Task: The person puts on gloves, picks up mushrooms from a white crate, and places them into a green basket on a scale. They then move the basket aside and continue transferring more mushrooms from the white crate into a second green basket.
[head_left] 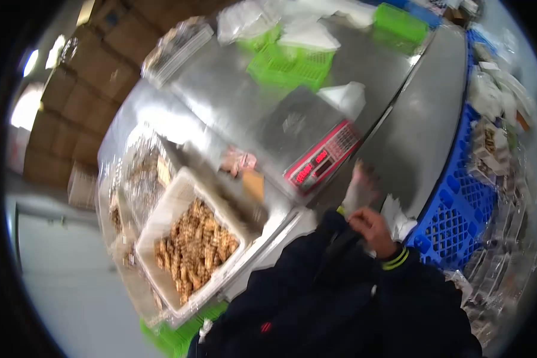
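Blurring obscures left hand (pixel 361 187) beside right hand (pixel 374 231).

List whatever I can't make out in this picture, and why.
All in the head view:
Scale display: digits, motion blur.
Left hand: finger pose, motion blur.
White crate: most of its floor, covered by brown pieces.
Right-side clear packs: contents, blurred.

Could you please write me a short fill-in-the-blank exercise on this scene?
1. The control panel on the scale is coloured ____.
2. The crate holding the brown pieces is coloured ____.
3. The hand nearer the scale is the person's ____ hand.
4. The plastic lattice at the view's right is coloured ____.

Missing words: red; white; left; blue.
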The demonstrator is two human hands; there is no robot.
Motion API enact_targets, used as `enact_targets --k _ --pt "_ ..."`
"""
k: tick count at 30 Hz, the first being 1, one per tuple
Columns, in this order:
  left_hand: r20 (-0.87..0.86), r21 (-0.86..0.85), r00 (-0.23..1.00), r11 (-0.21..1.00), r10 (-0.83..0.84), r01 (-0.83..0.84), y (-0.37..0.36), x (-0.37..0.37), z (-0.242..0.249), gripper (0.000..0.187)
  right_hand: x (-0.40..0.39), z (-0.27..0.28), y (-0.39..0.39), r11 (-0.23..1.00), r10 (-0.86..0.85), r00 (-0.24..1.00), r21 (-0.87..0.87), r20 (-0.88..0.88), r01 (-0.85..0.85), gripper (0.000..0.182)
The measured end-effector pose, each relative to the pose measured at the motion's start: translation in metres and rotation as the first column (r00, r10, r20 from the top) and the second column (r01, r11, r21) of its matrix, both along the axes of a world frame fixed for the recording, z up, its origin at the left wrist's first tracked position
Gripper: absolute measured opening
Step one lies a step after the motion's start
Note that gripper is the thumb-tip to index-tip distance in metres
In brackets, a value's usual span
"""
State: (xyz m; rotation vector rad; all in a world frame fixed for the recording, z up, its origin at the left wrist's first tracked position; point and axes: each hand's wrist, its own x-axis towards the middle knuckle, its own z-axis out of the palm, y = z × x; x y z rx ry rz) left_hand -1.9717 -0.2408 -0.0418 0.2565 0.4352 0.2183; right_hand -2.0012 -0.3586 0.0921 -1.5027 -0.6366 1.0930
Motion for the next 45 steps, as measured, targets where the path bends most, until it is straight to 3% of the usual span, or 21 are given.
enact_targets --k 6,8,10,12,16,18,20,21,26,27,28,30,31,33,34,36,38,39,41,42,45 --pt "0.041 0.128 0.974 0.966 0.221 -0.225 0.045 -0.053 0.010 0.042 -0.005 -0.010 0.041 0.983 0.141 0.959 -0.078 -0.246 -0.165 0.016" --pt "-0.144 0.276 0.939 0.924 0.313 -0.265 0.070 -0.085 0.029 0.032 -0.005 -0.009 0.067 0.981 0.175 0.951 -0.033 -0.255 -0.190 0.018" --pt "-0.298 0.312 0.806 0.850 0.511 -0.424 0.083 -0.110 0.052 0.031 -0.004 0.000 0.104 0.998 0.055 0.972 0.022 -0.230 -0.051 0.020" --pt "0.097 0.269 0.917 0.877 0.388 -0.399 0.093 -0.158 0.056 0.031 -0.003 0.003 0.143 0.996 0.081 0.994 0.049 -0.078 -0.077 0.021" --pt "-0.313 0.384 0.846 0.872 0.431 -0.303 0.087 -0.217 0.106 0.035 -0.023 -0.017 0.221 0.948 0.262 0.950 0.140 0.169 -0.286 0.018" --pt "-0.349 0.396 0.823 0.867 0.448 -0.304 0.090 -0.242 0.110 0.037 -0.040 -0.045 0.264 0.915 0.308 0.832 0.096 0.461 -0.392 0.016" --pt "-0.268 0.458 0.766 0.777 0.585 -0.433 0.091 -0.263 0.121 0.036 -0.064 -0.088 0.329 0.917 0.131 0.491 0.083 0.861 -0.389 0.018" --pt "-0.290 0.452 0.743 0.770 0.603 -0.450 0.092 -0.269 0.127 0.036 -0.072 -0.105 0.352 0.912 0.132 0.486 0.087 0.864 -0.401 0.018" --pt "-0.331 0.462 0.614 0.690 0.717 -0.557 0.093 -0.283 0.148 0.035 -0.084 -0.192 0.429 0.935 0.157 -0.045 -0.163 0.987 -0.315 0.021" --pt "-0.313 0.443 0.612 0.682 0.726 -0.582 0.095 -0.282 0.155 0.034 -0.083 -0.172 0.433 0.852 0.378 -0.124 -0.397 0.917 -0.340 0.020" --pt "-0.294 0.422 0.615 0.676 0.732 -0.604 0.098 -0.281 0.159 0.033 -0.084 -0.153 0.437 0.847 0.376 -0.121 -0.394 0.919 -0.356 0.020" --pt "-0.306 0.424 0.593 0.664 0.745 -0.616 0.106 -0.275 0.156 0.031 -0.082 -0.121 0.437 0.860 0.480 0.382 -0.338 0.790 -0.382 0.016" --pt "-0.315 0.429 0.581 0.659 0.750 -0.618 0.111 -0.271 0.154 0.029 -0.072 -0.139 0.439 0.900 0.325 0.677 0.003 0.660 -0.435 0.023" --pt "-0.328 0.484 0.569 0.652 0.754 -0.584 0.121 -0.259 0.149 0.027 -0.058 -0.103 0.429 0.855 0.445 0.866 0.181 0.230 -0.487 0.019" --pt "-0.338 0.538 0.564 0.646 0.754 -0.542 0.128 -0.253 0.147 0.026 -0.054 -0.087 0.418 0.870 0.462 0.887 0.207 -0.021 -0.448 0.018" --pt "-0.401 0.642 0.563 0.660 0.723 -0.390 0.141 -0.246 0.143 0.038 -0.042 -0.072 0.396 0.895 0.431 0.892 0.193 -0.138 -0.403 0.014" --pt "-0.346 0.828 0.479 0.503 0.807 -0.249 0.152 -0.242 0.115 0.036 -0.039 -0.064 0.366 0.860 0.436 0.899 0.306 -0.027 -0.408 0.014" --pt "-0.378 0.805 0.455 0.529 0.806 -0.269 0.158 -0.238 0.123 0.032 -0.043 -0.050 0.350 0.860 0.406 0.905 0.283 0.127 -0.425 0.013" --pt "-0.420 0.754 0.529 0.608 0.737 -0.248 0.176 -0.229 0.128 0.027 -0.047 -0.039 0.324 0.854 0.454 0.889 0.312 -0.056 -0.417 0.010" --pt "-0.438 0.736 0.581 0.645 0.686 -0.206 0.183 -0.229 0.126 0.025 -0.044 -0.046 0.316 0.827 0.400 0.877 0.308 0.266 -0.470 0.013" --pt "-0.470 0.758 0.627 0.648 0.620 -0.073 0.193 -0.223 0.126 0.023 -0.024 -0.018 0.298 0.856 0.418 0.832 0.148 0.364 -0.495 0.016"
